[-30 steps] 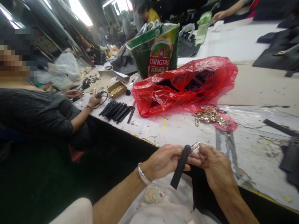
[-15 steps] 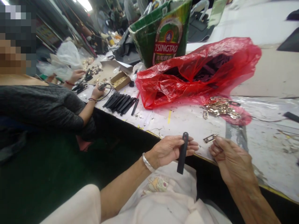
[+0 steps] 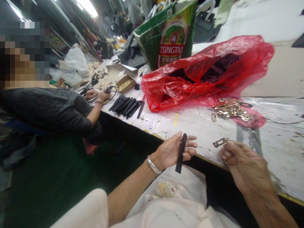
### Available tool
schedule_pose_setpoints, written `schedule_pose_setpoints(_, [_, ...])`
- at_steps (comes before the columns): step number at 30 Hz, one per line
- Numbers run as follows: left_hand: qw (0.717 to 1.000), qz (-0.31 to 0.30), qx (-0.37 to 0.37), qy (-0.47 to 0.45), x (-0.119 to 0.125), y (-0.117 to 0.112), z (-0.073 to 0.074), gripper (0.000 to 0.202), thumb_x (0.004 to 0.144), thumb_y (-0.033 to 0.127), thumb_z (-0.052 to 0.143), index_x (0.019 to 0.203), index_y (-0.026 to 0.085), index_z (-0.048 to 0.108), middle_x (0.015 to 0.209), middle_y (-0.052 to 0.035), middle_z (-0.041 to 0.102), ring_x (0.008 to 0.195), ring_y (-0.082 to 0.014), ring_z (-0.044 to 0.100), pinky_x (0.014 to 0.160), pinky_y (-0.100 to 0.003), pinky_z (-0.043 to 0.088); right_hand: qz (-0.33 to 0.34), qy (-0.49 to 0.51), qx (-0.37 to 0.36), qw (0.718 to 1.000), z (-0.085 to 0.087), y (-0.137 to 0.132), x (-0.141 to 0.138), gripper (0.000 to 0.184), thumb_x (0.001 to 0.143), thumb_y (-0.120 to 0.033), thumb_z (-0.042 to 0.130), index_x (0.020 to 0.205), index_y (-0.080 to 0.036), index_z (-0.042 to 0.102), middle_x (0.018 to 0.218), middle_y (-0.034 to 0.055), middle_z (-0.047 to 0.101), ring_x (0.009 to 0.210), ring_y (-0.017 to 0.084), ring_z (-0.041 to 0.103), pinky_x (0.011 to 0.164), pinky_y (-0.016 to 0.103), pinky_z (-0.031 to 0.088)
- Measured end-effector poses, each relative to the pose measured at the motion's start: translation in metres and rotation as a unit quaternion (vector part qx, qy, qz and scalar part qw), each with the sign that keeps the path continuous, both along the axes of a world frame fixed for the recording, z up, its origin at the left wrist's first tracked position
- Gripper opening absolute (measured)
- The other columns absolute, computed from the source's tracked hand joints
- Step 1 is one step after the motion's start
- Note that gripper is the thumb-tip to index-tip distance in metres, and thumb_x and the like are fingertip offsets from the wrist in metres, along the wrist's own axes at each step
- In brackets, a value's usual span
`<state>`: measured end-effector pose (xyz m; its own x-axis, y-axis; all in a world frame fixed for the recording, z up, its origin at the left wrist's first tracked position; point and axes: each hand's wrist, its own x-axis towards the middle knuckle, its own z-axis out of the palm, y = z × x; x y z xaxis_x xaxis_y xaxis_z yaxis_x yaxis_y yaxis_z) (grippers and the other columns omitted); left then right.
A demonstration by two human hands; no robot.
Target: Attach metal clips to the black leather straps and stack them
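A short black strap point(image 3: 181, 152) lies across the palm and fingers of my left hand point(image 3: 174, 151), just off the table's front edge. The thumb is raised and the fingers are spread beneath the strap, which slants with its lower end toward my lap. My right hand point(image 3: 247, 161) pinches a small gold-coloured metal buckle plate point(image 3: 220, 142) with a rectangular opening between thumb and forefinger. The two hands are apart. Past my right hand, a heap of similar metal plates point(image 3: 234, 109) sits on the table by a red plastic bag point(image 3: 209, 76) holding dark pieces.
A row of black straps point(image 3: 125, 106) lies on the table point(image 3: 194, 126) at left. Behind it stands a small cardboard box point(image 3: 125, 84) of gold-coloured parts. A green Tsingtao carton point(image 3: 174, 38) stands behind the bag. On the left, a co-worker's hand point(image 3: 103, 95) holds a corded tool.
My left thumb has lifted away from the strap, and the strap has tilted in the palm. My right hand still pinches the buckle plate. The whole view has shifted slightly.
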<state>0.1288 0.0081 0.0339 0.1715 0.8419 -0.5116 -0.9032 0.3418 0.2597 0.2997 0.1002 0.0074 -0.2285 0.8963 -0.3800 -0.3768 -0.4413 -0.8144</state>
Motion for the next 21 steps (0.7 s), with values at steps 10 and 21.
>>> schedule_pose_setpoints(10, [1.000,0.009,-0.001,0.003,-0.0035,-0.0014,-0.0044,0.061,0.099,0.048,0.026,0.119,-0.001,0.058,0.103,-0.0224,0.066,0.092,-0.0249,0.066,0.082,-0.032,0.047,0.004,0.006,0.007,1.000,0.0002,0.0003,0.0006,0.034,0.046,-0.027,0.094,0.060,-0.015,0.065,0.055,-0.0019,0.051,0.052,0.009,0.044,0.044,0.018,0.039])
schedule_pose_setpoints(21, [0.996,0.050,-0.071,0.009,0.0008,0.0041,0.0028,0.068,0.098,0.051,0.016,0.123,-0.003,0.050,0.102,-0.0233,0.065,0.097,-0.0302,0.066,0.092,-0.042,0.045,0.007,0.007,0.010,1.000,-0.0026,0.0010,0.0024,0.035,0.047,-0.027,0.094,0.062,-0.014,0.065,0.057,-0.0009,0.051,0.054,0.009,0.045,0.046,0.020,0.039])
